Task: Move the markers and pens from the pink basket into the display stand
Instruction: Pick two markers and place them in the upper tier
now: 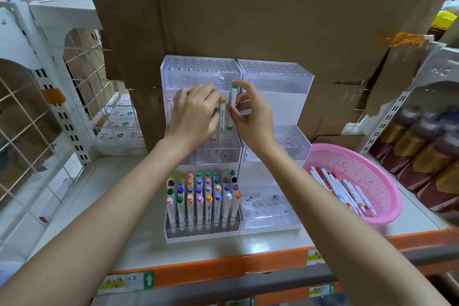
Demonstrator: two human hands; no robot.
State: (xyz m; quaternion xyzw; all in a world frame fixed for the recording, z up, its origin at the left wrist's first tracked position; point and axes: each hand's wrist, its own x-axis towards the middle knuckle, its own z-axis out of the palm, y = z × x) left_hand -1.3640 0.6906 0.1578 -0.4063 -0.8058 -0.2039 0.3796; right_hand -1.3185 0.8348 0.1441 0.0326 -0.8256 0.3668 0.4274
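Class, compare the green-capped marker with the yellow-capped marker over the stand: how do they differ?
The green-capped marker is pinched by the right hand; the yellow-capped marker is held by the left hand. The green one sits higher than the yellow one, whose lower end nears the middle holes of the display stand. Both have white barrels and stand nearly upright.
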